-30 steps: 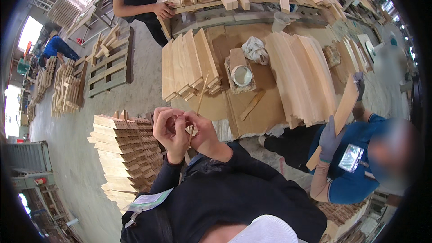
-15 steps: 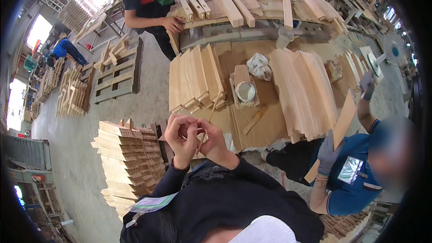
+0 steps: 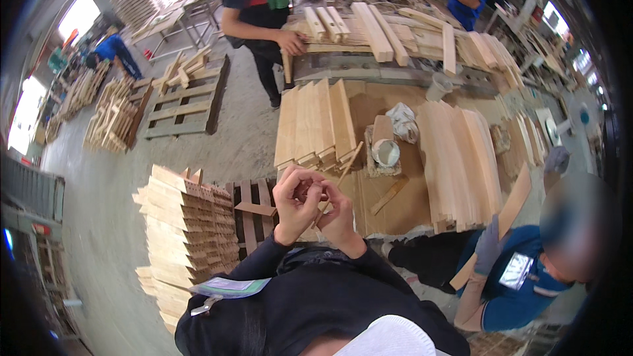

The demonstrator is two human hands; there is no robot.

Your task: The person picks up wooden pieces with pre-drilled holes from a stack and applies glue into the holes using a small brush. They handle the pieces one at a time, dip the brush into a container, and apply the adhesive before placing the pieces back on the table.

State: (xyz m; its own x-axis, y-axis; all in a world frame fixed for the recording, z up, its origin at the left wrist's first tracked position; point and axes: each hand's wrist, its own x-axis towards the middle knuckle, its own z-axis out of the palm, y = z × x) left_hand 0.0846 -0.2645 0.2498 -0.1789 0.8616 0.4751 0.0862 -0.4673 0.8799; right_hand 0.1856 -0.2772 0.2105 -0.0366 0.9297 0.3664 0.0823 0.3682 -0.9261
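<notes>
My left hand (image 3: 297, 203) and my right hand (image 3: 338, 219) meet in front of my chest, fingertips close together. A thin wooden stick (image 3: 351, 161) slants up through my closed right hand, its far end over the table. The fingers of my left hand are curled into a pinch; whatever is between them is too small or hidden to name. Just beyond, stacked light wooden boards (image 3: 313, 122) lie on the cardboard-covered table. To their right are a white pot (image 3: 386, 153) of pale paste and a flat wooden strip (image 3: 389, 198).
More boards (image 3: 458, 165) are stacked at the right, near a crumpled white bag (image 3: 403, 123) and a plastic cup (image 3: 439, 86). A co-worker at right holds a plank (image 3: 514, 203). Another person stands across the table. Stacked wood pieces (image 3: 188, 231) and a pallet (image 3: 188, 102) lie left.
The view has shifted, so the table and my hands appear farther right. My hands stay together with the stick in the right one. The co-worker's plank is still held.
</notes>
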